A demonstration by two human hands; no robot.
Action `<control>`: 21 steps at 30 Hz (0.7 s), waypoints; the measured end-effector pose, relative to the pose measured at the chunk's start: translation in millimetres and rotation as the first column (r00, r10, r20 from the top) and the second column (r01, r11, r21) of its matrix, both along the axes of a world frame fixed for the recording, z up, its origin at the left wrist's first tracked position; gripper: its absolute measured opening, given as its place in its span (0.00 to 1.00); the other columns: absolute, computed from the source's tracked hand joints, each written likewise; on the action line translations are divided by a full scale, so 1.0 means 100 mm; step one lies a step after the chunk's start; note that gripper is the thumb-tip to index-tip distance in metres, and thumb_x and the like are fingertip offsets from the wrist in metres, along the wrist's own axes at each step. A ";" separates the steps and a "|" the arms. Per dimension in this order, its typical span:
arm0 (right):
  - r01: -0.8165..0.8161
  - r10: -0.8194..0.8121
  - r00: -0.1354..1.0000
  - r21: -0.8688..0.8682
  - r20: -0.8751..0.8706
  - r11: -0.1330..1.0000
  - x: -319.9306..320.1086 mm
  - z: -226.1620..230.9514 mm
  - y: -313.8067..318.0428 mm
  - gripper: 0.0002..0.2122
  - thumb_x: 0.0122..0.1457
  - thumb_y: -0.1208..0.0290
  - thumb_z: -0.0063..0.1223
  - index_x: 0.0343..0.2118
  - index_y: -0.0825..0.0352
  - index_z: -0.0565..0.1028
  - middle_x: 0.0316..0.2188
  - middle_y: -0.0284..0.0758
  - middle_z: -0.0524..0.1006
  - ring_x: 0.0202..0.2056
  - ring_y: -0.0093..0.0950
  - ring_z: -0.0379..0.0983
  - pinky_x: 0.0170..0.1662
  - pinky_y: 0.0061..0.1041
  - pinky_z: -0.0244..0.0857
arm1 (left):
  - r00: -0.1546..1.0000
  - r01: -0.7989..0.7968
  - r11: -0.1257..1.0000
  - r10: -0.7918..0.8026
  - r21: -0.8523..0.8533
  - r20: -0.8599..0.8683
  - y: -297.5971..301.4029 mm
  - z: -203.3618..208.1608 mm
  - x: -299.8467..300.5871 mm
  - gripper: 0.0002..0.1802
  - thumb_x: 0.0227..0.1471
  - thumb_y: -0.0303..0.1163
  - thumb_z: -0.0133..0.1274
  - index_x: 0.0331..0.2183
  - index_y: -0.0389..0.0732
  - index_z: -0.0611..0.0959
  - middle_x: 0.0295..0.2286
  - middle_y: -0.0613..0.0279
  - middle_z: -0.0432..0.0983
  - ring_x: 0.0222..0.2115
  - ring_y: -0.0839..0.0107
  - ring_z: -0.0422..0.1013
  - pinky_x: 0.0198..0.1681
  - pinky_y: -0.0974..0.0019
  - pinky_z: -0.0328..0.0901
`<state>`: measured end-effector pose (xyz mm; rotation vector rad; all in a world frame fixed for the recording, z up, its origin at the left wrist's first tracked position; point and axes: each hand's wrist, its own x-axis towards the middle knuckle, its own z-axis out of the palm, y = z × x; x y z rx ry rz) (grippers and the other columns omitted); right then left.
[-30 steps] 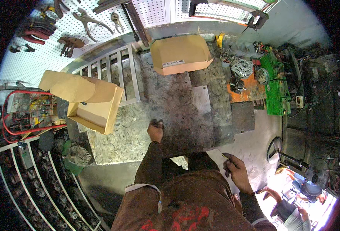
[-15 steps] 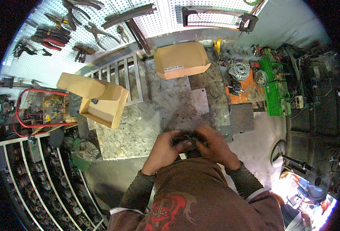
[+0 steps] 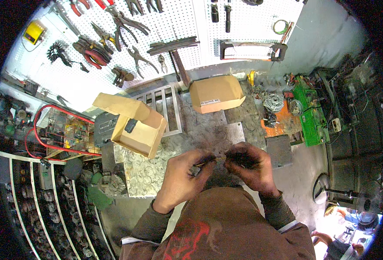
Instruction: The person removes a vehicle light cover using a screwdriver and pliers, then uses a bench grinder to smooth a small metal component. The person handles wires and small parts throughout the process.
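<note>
Close to my body, at the near edge of the workbench (image 3: pixel 144 177), both hands are raised with darkened fingertips. My left hand (image 3: pixel 185 173) pinches a thin, yellowish wire-like piece (image 3: pixel 219 158) between thumb and forefinger. A small greyish bit shows beside that thumb, but I cannot make out what it is. On the other side, my right hand (image 3: pixel 253 168) has its fingers and thumb pressed together at the piece's other end. Its fingers are partly in shadow, and they hide that end.
An open cardboard box (image 3: pixel 135 145) with a small black item inside stands left of a cardboard tray (image 3: pixel 217 93). Behind the box lies a metal frame (image 3: pixel 174 108). An alternator (image 3: pixel 273 102) and green crates (image 3: pixel 310 117) sit at the right. Pliers (image 3: pixel 124 26) hang on the pegboard.
My hands were together, blurred, around a dark thing; now they are slightly apart, with the thin yellowish piece showing between them. The view has tilted up, showing more of the pegboard.
</note>
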<state>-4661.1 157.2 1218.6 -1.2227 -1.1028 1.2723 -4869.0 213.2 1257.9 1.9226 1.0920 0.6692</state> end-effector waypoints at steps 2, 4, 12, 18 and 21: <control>-0.017 0.018 1.000 0.055 -0.003 0.998 -0.05 0.02 0.02 0.16 0.51 0.86 0.66 0.43 0.69 0.75 0.40 0.33 0.78 0.43 0.24 0.77 0.48 0.26 0.73 | 0.999 0.013 1.000 -0.013 -0.004 0.035 0.01 0.04 -0.07 0.11 0.49 0.23 0.62 0.38 0.35 0.85 0.35 0.53 0.84 0.38 0.63 0.81 0.43 0.63 0.73; -0.021 0.024 0.999 0.067 -0.044 0.998 -0.10 0.03 0.03 0.16 0.51 0.86 0.66 0.41 0.69 0.75 0.40 0.33 0.78 0.43 0.24 0.76 0.48 0.26 0.73 | 0.999 0.019 0.999 -0.020 0.029 0.048 0.02 0.07 -0.14 0.11 0.48 0.23 0.63 0.38 0.36 0.85 0.37 0.53 0.83 0.41 0.60 0.80 0.47 0.61 0.71; -0.097 0.105 0.992 0.104 -0.072 0.990 -0.27 0.08 0.15 0.14 0.51 0.86 0.65 0.40 0.69 0.75 0.40 0.34 0.77 0.42 0.24 0.77 0.49 0.27 0.73 | 0.988 0.096 0.956 -0.057 0.277 -0.145 0.11 0.11 -0.38 0.29 0.46 0.29 0.65 0.52 0.39 0.78 0.58 0.41 0.65 0.61 0.48 0.62 0.59 0.53 0.64; -0.144 0.126 0.985 0.160 0.119 0.976 -0.28 0.17 0.21 0.14 0.51 0.86 0.65 0.41 0.70 0.75 0.40 0.34 0.77 0.43 0.23 0.77 0.48 0.26 0.74 | 0.658 0.207 0.934 0.089 -0.293 0.748 0.24 0.31 -0.51 0.63 0.46 0.56 0.67 0.69 0.49 0.46 0.67 0.51 0.45 0.64 0.48 0.56 0.61 0.38 0.60; -0.137 0.123 0.985 0.124 0.117 0.983 -0.29 0.20 0.20 0.14 0.50 0.86 0.66 0.40 0.70 0.76 0.39 0.35 0.78 0.42 0.24 0.77 0.47 0.26 0.73 | 0.494 0.248 0.925 0.135 -0.289 0.859 0.28 0.40 -0.54 0.65 0.43 0.76 0.52 0.69 0.56 0.41 0.68 0.50 0.40 0.65 0.38 0.48 0.56 0.23 0.58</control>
